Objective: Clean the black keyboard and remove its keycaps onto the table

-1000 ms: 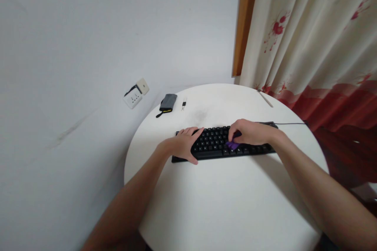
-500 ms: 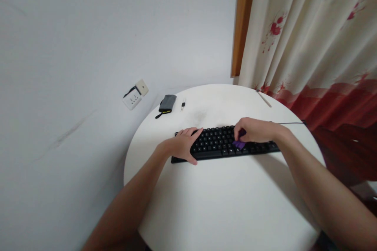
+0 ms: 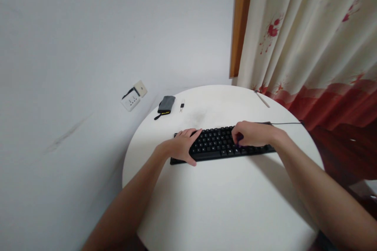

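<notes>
A black keyboard (image 3: 216, 147) lies across the middle of a round white table (image 3: 224, 204). My left hand (image 3: 182, 145) rests on the keyboard's left end, fingers spread flat over the keys and thumb on the front edge. My right hand (image 3: 251, 133) is curled over the right half of the keys. Its fingers are closed on a small purple thing (image 3: 240, 138), which is almost wholly hidden under them and pressed to the keys.
A grey pouch with a black and yellow edge (image 3: 165, 104) and a tiny black clip (image 3: 182, 106) lie at the table's far left. A thin white stick (image 3: 262, 100) lies far right. The keyboard cable (image 3: 287, 124) runs right towards the red and cream curtain (image 3: 309, 55). A wall socket (image 3: 131, 98) sits left.
My right hand slid right along the keys with the purple thing, then back a little to the left, and now covers it almost fully. My left hand stayed put.
</notes>
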A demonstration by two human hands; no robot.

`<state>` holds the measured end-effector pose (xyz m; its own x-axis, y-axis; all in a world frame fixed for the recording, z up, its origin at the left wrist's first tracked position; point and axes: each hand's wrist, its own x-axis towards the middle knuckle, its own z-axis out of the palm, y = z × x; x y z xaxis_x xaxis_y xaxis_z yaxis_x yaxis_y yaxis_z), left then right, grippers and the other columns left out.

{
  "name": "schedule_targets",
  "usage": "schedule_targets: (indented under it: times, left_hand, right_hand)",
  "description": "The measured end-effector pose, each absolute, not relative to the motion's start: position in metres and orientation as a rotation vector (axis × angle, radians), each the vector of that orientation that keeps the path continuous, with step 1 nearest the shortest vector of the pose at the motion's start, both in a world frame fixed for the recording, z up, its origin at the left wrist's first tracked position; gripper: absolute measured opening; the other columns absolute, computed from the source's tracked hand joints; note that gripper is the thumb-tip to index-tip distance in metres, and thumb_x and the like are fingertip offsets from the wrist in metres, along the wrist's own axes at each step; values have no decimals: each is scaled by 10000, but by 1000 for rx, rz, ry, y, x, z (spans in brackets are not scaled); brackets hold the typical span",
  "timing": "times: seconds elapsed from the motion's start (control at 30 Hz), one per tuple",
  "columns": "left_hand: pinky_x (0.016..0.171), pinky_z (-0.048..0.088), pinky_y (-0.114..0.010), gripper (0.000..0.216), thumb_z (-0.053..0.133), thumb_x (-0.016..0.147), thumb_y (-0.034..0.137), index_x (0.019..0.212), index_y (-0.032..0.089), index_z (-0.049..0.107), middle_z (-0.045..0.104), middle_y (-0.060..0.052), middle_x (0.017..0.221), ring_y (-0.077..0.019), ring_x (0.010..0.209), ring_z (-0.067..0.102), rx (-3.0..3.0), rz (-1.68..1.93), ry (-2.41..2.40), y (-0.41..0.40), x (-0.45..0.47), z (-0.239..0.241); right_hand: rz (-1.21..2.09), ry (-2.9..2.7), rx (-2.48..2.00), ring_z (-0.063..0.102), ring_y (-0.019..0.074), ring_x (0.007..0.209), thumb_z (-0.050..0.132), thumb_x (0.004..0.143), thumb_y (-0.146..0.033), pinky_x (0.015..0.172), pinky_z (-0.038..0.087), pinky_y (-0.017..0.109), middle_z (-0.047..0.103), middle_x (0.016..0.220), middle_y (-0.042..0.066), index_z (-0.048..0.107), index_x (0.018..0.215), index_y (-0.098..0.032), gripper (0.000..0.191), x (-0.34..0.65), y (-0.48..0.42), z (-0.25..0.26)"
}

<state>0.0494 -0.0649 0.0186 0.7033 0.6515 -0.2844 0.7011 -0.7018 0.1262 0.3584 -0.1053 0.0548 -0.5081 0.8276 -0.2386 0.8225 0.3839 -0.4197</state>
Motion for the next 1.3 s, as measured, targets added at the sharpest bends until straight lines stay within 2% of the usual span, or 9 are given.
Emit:
schedule_targets:
  times: [0.17, 0.43, 0.63, 0.77, 0.9, 1.17, 1.3]
  left_hand:
    - [1147, 220, -488, 1350, 773, 517, 623, 1549, 190, 18, 199, -213, 1561, -409, 1418, 222, 2693, -334, 1092, -65, 50, 19]
    - [1149, 205, -504, 1342, 772, 521, 594, 1550, 195, 9, 197, -204, 1566, -400, 1422, 221, 2709, -341, 1111, -65, 50, 19]
    - [1152, 217, -495, 1305, 759, 549, 578, 1555, 194, 22, 197, -192, 1571, -409, 1422, 223, 2696, -324, 1108, -64, 50, 20]
    - [1152, 222, -498, 1299, 751, 554, 587, 1557, 199, 24, 177, -185, 1579, -415, 1417, 236, 2710, -304, 1088, -62, 49, 17]
    - [1151, 231, -490, 1289, 741, 556, 574, 1558, 189, 26, 176, -186, 1579, -403, 1426, 224, 2703, -319, 1108, -62, 49, 18]
    - [1153, 240, -477, 1284, 731, 569, 562, 1558, 151, 24, 172, -207, 1577, -398, 1434, 217, 2712, -359, 1121, -65, 53, 25]
    - [1150, 254, -472, 1263, 722, 579, 561, 1560, 157, 36, 186, -197, 1579, -397, 1426, 239, 2732, -349, 1112, -63, 52, 23]
  right_hand:
    - [807, -2604, -1451, 648, 169, 697, 582, 668, -58, 615, 445, 243, 725, 781, 21, 730, 771, -220, 242, 357, -106, 56]
    - [736, -2261, -1260, 656, 161, 739, 598, 785, -155, 699, 475, 244, 739, 829, 14, 741, 891, -192, 181, 362, -114, 60]
    - [500, -2389, -1317, 659, 193, 852, 532, 757, -31, 823, 466, 286, 739, 907, 56, 760, 869, -185, 297, 374, -135, 23]
    - [300, -2351, -1640, 656, 228, 849, 527, 730, -24, 789, 465, 315, 735, 900, 83, 771, 877, -185, 327, 427, -146, 15]
    - [207, -2216, -1851, 657, 230, 788, 568, 733, -54, 748, 466, 315, 738, 850, 76, 777, 842, -185, 270, 462, -156, 17]
    - [345, -2155, -1443, 638, 188, 840, 563, 815, -58, 803, 484, 296, 697, 921, 64, 758, 902, -189, 250, 402, -170, 22]
    - [271, -2131, -1542, 628, 186, 828, 527, 805, -18, 790, 483, 291, 673, 939, 81, 765, 921, -180, 311, 411, -173, 8]
